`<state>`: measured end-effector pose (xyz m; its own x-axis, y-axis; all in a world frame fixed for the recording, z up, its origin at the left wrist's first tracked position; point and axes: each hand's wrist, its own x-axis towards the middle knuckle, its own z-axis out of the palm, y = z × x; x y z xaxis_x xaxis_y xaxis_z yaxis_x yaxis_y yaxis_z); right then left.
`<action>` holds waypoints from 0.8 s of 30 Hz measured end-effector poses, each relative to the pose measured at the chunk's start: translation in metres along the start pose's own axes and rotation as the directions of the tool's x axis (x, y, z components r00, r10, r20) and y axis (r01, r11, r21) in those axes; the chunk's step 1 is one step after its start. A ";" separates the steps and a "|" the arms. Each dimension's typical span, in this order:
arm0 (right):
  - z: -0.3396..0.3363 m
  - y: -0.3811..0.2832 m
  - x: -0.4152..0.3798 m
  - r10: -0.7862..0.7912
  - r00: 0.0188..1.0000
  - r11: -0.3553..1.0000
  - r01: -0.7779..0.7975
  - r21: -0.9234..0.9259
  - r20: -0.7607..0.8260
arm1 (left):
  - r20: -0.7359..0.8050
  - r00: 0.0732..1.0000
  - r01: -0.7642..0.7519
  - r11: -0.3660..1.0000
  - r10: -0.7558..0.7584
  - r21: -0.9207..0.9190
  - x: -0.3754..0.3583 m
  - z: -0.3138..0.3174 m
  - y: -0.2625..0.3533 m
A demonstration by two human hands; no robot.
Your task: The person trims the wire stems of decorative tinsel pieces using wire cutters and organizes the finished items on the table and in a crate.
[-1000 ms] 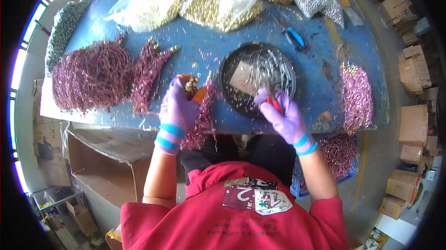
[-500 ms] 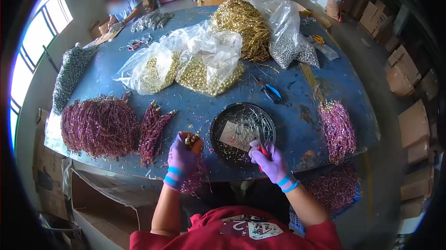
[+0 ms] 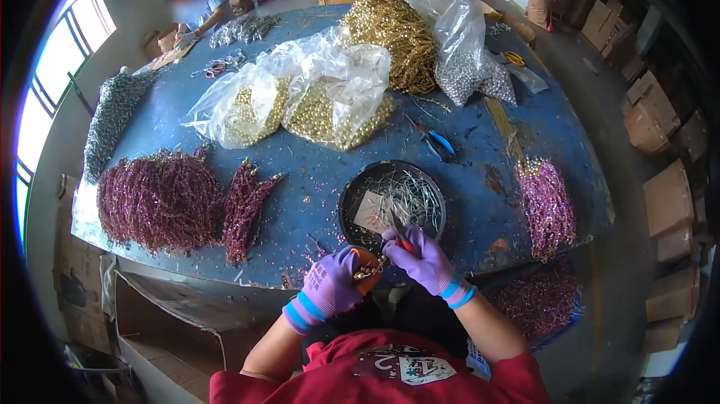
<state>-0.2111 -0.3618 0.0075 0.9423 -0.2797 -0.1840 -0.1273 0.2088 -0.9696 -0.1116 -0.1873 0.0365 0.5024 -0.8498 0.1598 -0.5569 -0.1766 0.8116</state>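
Gloved hands hold gold beads and red pliers at the near edge of a blue table

The gold beads [image 3: 367,273] are in the left hand [image 3: 328,288], in front of the person's body and just below the near rim of a round black tray [image 3: 342,228]. The small cluster slants away from the body and to the right, so its far end points at the right hand [image 3: 424,260]. The left hand is nearer, since it grips the beads, but the right hand is close beside that far end; whether they touch, I cannot tell.

The beads are round and shiny, bunched against an orange fingertip of the purple glove. Whatever joins them is too small to make out.

The left hand is curled, pinching the beads between thumb and fingers. The right hand is closed around the red pliers [image 3: 405,242], whose metal nose points forward and slightly left, over the tray. Whether the nose is open or closed is unclear.

In the tray lie thin silvery wires [image 3: 411,198] and a pale card [image 3: 370,211]. A large pink pile [image 3: 159,201] and a smaller pink bunch [image 3: 246,213] lie to the left, with blue pliers [image 3: 439,146] beyond the tray.
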 end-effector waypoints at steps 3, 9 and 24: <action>0.001 -0.010 -0.003 0.103 0.995 0.992 -0.104 0.072 0.011 | 0.030 0.999 -0.034 0.993 0.031 0.111 0.000 0.000 -0.001; -0.005 -0.008 0.000 0.068 0.997 0.998 -0.067 -0.021 0.042 | -0.031 0.999 0.032 0.993 -0.035 -0.111 -0.002 0.003 -0.005; 0.004 -0.011 0.015 0.017 0.999 0.993 -0.013 -0.116 0.030 | 0.120 0.900 0.391 0.655 -0.418 -0.646 -0.008 0.025 -0.018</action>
<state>-0.1939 -0.3652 0.0164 0.9489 -0.2478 -0.1954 -0.1749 0.1027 -0.9792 -0.1224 -0.1903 0.0066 0.6059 -0.7508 -0.2632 0.2589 -0.1268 0.9576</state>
